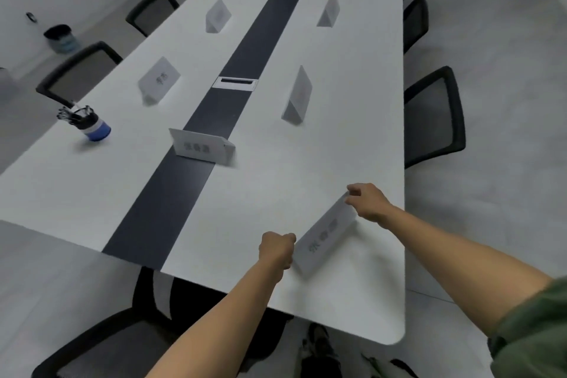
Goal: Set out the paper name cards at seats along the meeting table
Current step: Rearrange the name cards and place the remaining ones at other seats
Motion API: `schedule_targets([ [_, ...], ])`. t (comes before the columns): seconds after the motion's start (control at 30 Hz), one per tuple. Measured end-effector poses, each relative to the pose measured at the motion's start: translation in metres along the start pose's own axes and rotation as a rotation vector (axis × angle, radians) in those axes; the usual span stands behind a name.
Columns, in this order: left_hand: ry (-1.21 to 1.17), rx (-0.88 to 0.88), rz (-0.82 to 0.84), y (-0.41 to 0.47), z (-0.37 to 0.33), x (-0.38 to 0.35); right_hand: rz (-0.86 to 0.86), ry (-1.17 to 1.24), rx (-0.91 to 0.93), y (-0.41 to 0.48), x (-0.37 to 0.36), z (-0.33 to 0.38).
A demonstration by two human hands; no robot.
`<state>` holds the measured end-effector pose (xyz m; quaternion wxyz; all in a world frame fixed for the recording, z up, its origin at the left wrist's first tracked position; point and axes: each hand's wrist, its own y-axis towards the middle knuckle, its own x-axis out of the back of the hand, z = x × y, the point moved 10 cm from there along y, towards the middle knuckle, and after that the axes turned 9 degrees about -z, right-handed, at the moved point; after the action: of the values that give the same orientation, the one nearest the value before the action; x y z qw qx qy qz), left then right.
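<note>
A folded white paper name card (325, 236) lies slanted near the right front corner of the long white meeting table (352, 147). My left hand (276, 250) pinches its near end and my right hand (366, 201) pinches its far end. Another name card (201, 147) stands across the dark centre strip (171, 190) facing me. Several more tent cards stand along both sides: one on the left (158, 78), one further back on the left (217, 15), one on the right (297, 97), and two further back on the right (329, 9).
A blue pen cup (89, 123) with several pens stands at the table's left edge. A cable slot (236, 83) sits in the centre strip. Black mesh chairs line the left (79, 70) and right (432, 113) sides; one chair (107, 344) is at the near end. A bin (61, 38) stands on the floor.
</note>
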<state>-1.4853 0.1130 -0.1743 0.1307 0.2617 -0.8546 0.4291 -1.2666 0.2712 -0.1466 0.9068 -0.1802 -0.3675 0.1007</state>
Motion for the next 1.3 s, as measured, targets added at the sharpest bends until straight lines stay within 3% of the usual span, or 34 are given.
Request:
schedule_targets([
  [0.2,0.131,-0.137,-0.132,-0.002,-0.037,0.013,0.066,0.074,0.075,0.026,0.022,0.031],
  [0.5,-0.596,0.022,-0.348,-0.015,-0.041,0.060,0.255,0.123,0.248,0.041,0.011,0.092],
  [0.77,-0.774,-0.064,-0.411,-0.030,-0.024,0.104,0.440,0.218,0.331,0.032,-0.023,0.139],
  [0.87,-0.818,-0.045,-0.430,-0.031,-0.008,0.114,0.453,0.139,0.298,0.039,-0.042,0.121],
  [0.93,-0.821,-0.025,-0.461,-0.030,0.007,0.125,0.340,-0.043,0.260,0.054,-0.042,0.088],
  [1.0,-0.840,0.005,-0.493,-0.029,0.024,0.135,0.266,-0.179,0.159,0.068,-0.037,0.047],
  [1.07,-0.871,0.045,-0.530,-0.026,0.041,0.143,0.317,-0.247,0.049,0.070,-0.041,0.010],
  [1.2,-0.882,0.133,-0.565,-0.010,0.066,0.148,0.367,-0.098,-0.115,0.059,-0.053,-0.023],
  [1.3,-0.884,0.188,-0.547,0.005,0.077,0.145,0.245,0.011,-0.059,0.062,-0.049,-0.021],
])
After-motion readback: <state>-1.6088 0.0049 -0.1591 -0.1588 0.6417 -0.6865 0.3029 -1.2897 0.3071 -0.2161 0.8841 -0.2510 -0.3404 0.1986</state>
